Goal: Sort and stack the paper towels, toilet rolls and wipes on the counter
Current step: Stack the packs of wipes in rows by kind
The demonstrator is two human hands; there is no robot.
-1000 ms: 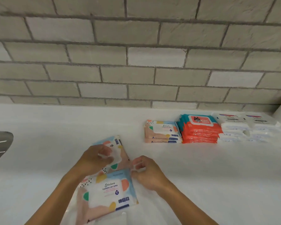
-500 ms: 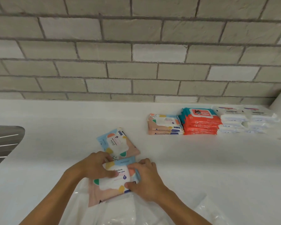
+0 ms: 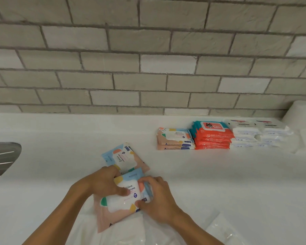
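1. Grip has shifted. A second ago the left hand (image 3: 102,184) lay on the farther pack and the right hand (image 3: 157,197) picked at a corner between the two. Now both clamp the nearer wipes pack (image 3: 124,200): the left fingers curl over its upper left edge with the thumb across the label, and the right fingers and thumb pinch its right edge.
2. The wipes pack sits low and centre on the counter (image 3: 219,183), its near end over loose plastic wrap (image 3: 224,230). Whether it is lifted clear cannot be told. The second pack (image 3: 122,157) lies skewed just beyond it, touching or slightly tucked under.
3. As a judgement, one pack has been singled out and is likely bound for the matching stack (image 3: 175,138) at the back right, which stands beside an orange stack (image 3: 211,137) and white stacks (image 3: 258,135). The second pack would then follow, and the sorting of the wipes looks well along.
4. The packs are soft, flat film pouches with pastel blotches and a glossy white label flap. They dent under the fingers and should slide on one another, so squaring the edges will matter. The wrap is thin, crinkled and clear. The counter is smooth and white, and the wall (image 3: 148,68) behind is rough grey brick. A white roll (image 3: 300,114) shows at the far right, mostly cut off.
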